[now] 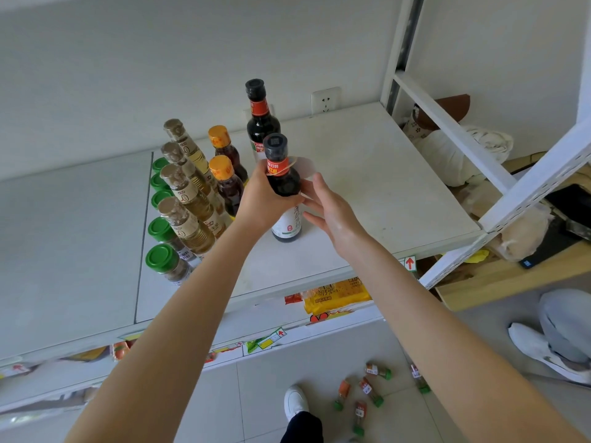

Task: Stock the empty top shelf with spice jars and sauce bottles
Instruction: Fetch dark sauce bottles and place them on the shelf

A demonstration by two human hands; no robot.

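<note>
Your left hand (262, 199) has its grip closed around the shoulder of a dark sauce bottle (284, 190), which stands upright on the white top shelf (367, 187), near the middle of the board. The bottle has a black cap, a red band on its neck and a pale label low on its body; a thin loop with a clear tag hangs at the neck. Your right hand (332, 212) sits just right of the bottle with the fingers spread — its grip is open and holds nothing, the fingertips touching or almost touching the glass; you cannot tell which from here. Behind, toward the far wall, a second dark bottle (260, 119) of the same kind stands upright. To the left come two amber bottles with orange caps (224, 161), then a line of pale oil bottles with tan caps (185, 193), then a column of green-lidded spice jars (163, 231) at the shelf's left side. These rows crowd the left; the right half of the shelf is bare board up to the white upright post (399, 52). Below the near edge, a yellow packet (335, 295) shows on a lower shelf, and several small spice jars with green lids (371, 391) lie scattered on the tiled floor — near a white shoe (295, 401).
</note>
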